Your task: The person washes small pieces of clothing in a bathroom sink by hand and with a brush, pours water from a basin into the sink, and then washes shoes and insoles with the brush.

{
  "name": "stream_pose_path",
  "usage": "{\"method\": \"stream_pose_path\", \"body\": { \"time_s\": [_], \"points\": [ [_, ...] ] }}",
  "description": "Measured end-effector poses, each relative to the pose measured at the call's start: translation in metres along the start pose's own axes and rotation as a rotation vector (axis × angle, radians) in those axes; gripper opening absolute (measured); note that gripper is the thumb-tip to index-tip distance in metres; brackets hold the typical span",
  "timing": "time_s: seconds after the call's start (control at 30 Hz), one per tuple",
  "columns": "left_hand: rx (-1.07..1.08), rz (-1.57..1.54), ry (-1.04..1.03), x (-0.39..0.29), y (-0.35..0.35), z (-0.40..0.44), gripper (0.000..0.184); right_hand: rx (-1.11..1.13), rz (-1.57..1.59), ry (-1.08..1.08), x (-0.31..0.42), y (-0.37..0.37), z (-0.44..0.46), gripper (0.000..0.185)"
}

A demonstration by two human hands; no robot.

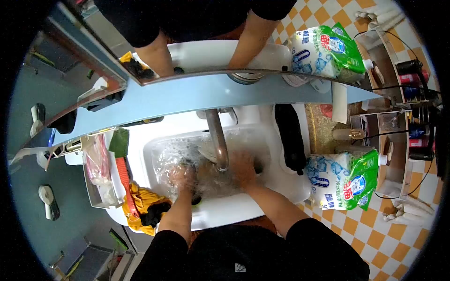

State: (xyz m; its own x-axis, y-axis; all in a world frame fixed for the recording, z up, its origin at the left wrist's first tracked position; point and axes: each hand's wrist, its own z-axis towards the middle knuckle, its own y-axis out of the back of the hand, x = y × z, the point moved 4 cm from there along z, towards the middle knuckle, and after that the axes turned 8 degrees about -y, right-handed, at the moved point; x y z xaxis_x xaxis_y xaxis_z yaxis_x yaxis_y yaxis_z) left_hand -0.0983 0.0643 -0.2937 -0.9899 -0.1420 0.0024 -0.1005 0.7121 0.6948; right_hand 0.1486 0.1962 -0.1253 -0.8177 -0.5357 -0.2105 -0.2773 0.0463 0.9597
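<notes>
Washing or rinsing by hand appears to be the step in hand: the left hand and the right hand are both lowered into churned, cloudy water in the white sink, one on each side of the metal faucet. The dark item is seen in the water beside the left hand, low in the basin and near its front wall; another dark patch is shown just beside the right hand. By the next move, a sure hold on the slippery, soaked item is called for, found by feel more than by sight, with the faucet spout between the hands avoided.

The item is seen as wet and almost black, with a small greenish edge at its lower end; its outline is broken up by foam and ripples, so its full shape and material cannot be made out. The fingers of both hands are blurred by splashing water, and it cannot be told how far either hand is opened or whether anything is gripped.
</notes>
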Motion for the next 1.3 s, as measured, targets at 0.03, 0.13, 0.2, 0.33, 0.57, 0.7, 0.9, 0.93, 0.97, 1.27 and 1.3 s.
{"method": "stream_pose_path", "body": {
  "time_s": [0.03,0.13,0.2,0.33,0.57,0.7,0.9,0.93,0.97,1.27,1.3],
  "points": [
    [-0.04,0.047,-0.031,0.008,-0.048,0.026,0.056,0.008,0.022,-0.04,-0.001,0.001,0.011,0.077],
    [-0.116,-0.3,0.163,0.003,0.045,-0.025,0.046,0.088,0.183,-0.142,-0.004,0.025,0.0,0.09],
    [-0.222,-0.204,0.004,-0.011,0.133,-0.072,0.043,0.163,0.415,-0.206,-0.019,0.041,0.01,0.093],
    [-0.831,-0.959,0.208,0.034,0.129,-0.097,0.034,0.136,0.42,-0.262,-0.026,0.088,-0.006,0.099],
    [-1.248,-0.917,0.119,0.014,0.23,-0.24,0.02,-0.392,0.572,-0.14,-0.017,0.15,-0.059,0.098],
    [-1.437,-0.784,-0.071,0.007,0.247,-0.271,0.034,-0.539,0.576,-0.059,-0.014,0.159,-0.071,0.105],
    [-1.586,-0.711,-0.128,0.013,0.262,-0.302,0.035,-0.64,0.511,-0.046,-0.013,0.165,-0.08,0.105],
    [-1.577,-0.819,-0.121,0.016,0.256,-0.295,0.033,-0.749,0.535,-0.037,-0.015,0.167,-0.084,0.105],
    [-1.574,-0.925,-0.121,0.019,0.252,-0.287,0.032,-0.65,0.493,-0.035,-0.015,0.164,-0.078,0.105],
    [-1.119,-1.988,0.107,0.082,0.214,-0.246,0.02,-0.427,0.65,-0.14,-0.017,0.153,-0.065,0.1],
    [-1.013,-1.992,0.181,0.094,0.206,-0.239,0.02,-0.382,0.697,-0.177,-0.018,0.149,-0.063,0.098]
  ]
}}
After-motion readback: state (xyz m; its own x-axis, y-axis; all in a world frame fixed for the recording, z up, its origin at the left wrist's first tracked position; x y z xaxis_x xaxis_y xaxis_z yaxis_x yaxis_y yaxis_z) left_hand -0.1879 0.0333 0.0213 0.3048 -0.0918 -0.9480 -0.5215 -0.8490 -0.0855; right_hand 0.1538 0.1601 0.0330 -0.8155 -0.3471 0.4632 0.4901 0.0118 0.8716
